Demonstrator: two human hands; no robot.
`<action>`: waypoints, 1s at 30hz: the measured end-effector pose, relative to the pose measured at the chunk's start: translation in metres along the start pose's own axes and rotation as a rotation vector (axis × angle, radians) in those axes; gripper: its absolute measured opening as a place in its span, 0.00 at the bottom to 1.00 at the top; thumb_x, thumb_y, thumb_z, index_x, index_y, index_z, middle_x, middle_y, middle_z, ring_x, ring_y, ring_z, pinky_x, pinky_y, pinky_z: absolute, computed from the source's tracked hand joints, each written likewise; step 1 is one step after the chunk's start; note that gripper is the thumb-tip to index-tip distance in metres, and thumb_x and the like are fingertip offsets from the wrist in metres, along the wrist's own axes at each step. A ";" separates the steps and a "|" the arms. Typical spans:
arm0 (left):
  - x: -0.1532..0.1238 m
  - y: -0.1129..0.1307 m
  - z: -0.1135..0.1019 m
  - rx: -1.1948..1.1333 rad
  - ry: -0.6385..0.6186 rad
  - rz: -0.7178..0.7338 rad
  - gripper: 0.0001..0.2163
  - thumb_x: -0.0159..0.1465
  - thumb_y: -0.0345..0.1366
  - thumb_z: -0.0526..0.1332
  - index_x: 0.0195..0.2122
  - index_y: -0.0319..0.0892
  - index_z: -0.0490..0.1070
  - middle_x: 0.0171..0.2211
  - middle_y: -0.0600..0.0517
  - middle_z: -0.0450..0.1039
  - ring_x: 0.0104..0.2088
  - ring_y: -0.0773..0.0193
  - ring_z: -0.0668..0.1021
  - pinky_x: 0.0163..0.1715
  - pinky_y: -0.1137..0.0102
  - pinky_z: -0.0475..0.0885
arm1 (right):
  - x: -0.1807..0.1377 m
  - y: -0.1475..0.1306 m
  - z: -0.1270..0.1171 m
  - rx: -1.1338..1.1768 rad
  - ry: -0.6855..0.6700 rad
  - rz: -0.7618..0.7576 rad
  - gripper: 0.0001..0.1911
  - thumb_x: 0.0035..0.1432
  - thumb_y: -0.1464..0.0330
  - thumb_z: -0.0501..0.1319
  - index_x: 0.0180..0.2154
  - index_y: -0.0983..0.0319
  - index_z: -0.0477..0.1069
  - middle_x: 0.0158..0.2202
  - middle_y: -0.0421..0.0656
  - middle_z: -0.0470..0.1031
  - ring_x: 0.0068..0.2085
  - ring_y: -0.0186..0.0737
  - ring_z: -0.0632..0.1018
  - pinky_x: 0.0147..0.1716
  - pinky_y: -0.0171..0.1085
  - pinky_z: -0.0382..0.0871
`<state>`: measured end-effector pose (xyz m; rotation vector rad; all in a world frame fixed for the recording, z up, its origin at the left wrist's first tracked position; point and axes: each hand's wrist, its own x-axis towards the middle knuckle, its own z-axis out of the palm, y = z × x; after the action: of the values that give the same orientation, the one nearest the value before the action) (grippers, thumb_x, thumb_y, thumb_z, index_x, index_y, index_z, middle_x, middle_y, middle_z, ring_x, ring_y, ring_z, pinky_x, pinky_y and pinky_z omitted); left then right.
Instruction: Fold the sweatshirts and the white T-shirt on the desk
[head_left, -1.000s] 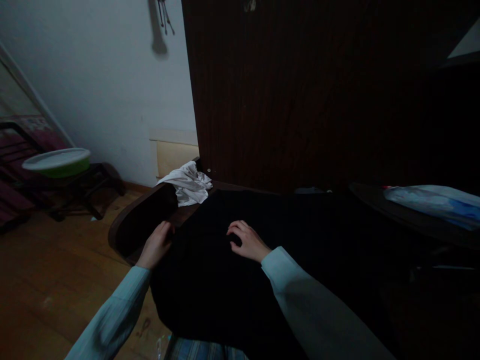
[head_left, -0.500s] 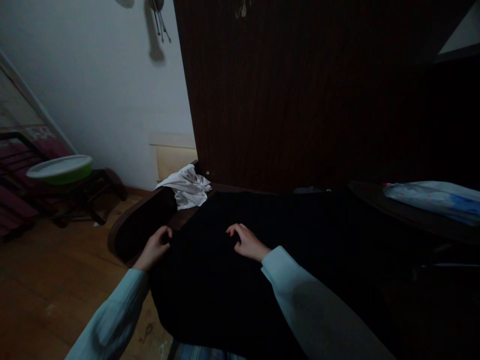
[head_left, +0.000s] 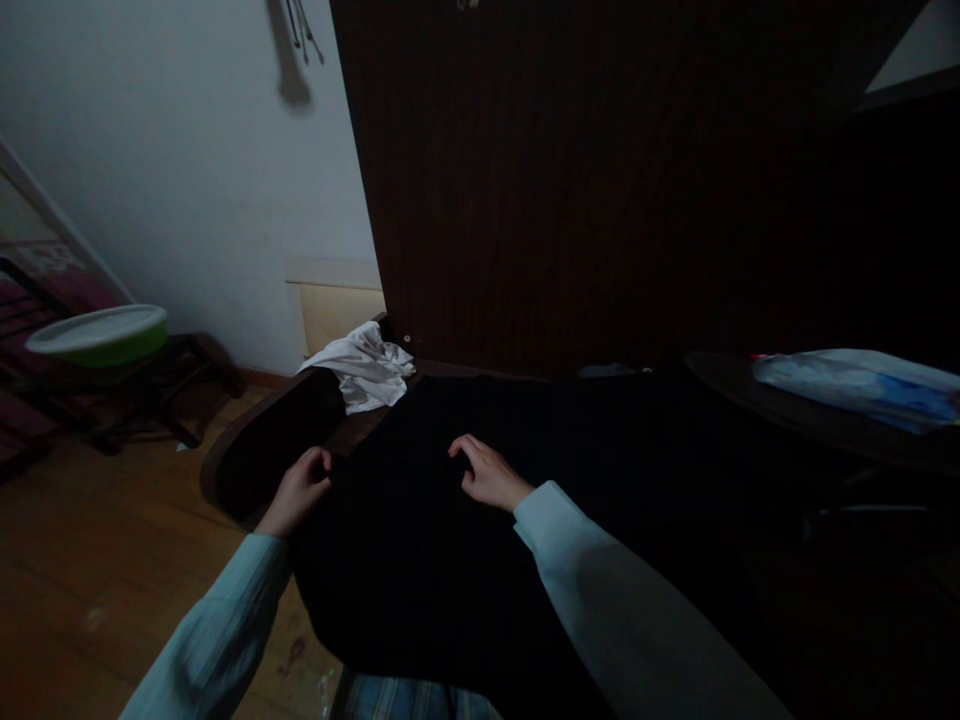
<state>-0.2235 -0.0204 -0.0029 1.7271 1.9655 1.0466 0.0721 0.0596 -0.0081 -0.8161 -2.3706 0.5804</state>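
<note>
Evidently the black cloth [head_left: 405, 575] lies spread out in front of the person, over the dark wooden bench [head_left: 244, 435], its folds mostly lost in the gloom. The left hand [head_left: 296, 490] is at the black cloth's left edge, fingers curled and thumb drawn in close to them; whether fabric is pinched between them I cannot tell. The right hand [head_left: 491, 475] is over the middle of the black cloth, index finger and thumb bent toward each other with a dark gap between their tips, and it is too dark to tell if any cloth sits in that gap. Both wrists come out of pale blue-green sleeves [head_left: 225, 620]. Just beyond the black cloth's far left corner, a crumpled white cloth [head_left: 367, 370] drapes over the bench's arm, and behind the black cloth stands a tall dark wooden panel [head_left: 562, 180]. To the right of the black cloth is a plastic package [head_left: 847, 385], white and blue. Well to its left, a green basin [head_left: 112, 345] rests on a chair [head_left: 161, 375], and blue checked fabric [head_left: 397, 697] shows below its near edge.
</note>
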 end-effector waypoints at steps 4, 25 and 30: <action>0.000 0.003 0.000 0.022 0.009 0.005 0.06 0.43 0.35 0.53 0.22 0.43 0.55 0.23 0.57 0.60 0.26 0.67 0.65 0.26 0.73 0.62 | -0.003 -0.003 -0.002 -0.015 0.058 -0.001 0.18 0.42 0.79 0.53 0.38 0.60 0.59 0.39 0.43 0.65 0.35 0.35 0.70 0.35 0.36 0.66; -0.001 0.007 0.000 -0.029 0.001 -0.015 0.05 0.41 0.34 0.51 0.20 0.43 0.54 0.22 0.57 0.59 0.25 0.68 0.64 0.24 0.74 0.61 | -0.003 -0.002 0.002 -0.044 0.209 -0.296 0.16 0.48 0.81 0.52 0.37 0.61 0.69 0.37 0.44 0.69 0.40 0.37 0.70 0.40 0.38 0.70; -0.002 0.010 0.000 -0.067 0.029 -0.056 0.07 0.41 0.35 0.53 0.24 0.43 0.57 0.23 0.57 0.61 0.25 0.67 0.66 0.25 0.74 0.62 | -0.003 -0.003 0.000 -0.105 0.176 -0.305 0.19 0.48 0.83 0.50 0.38 0.61 0.70 0.38 0.45 0.68 0.42 0.37 0.69 0.41 0.37 0.69</action>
<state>-0.2155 -0.0219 0.0039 1.6217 1.9608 1.1107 0.0726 0.0552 -0.0077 -0.5103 -2.3148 0.2502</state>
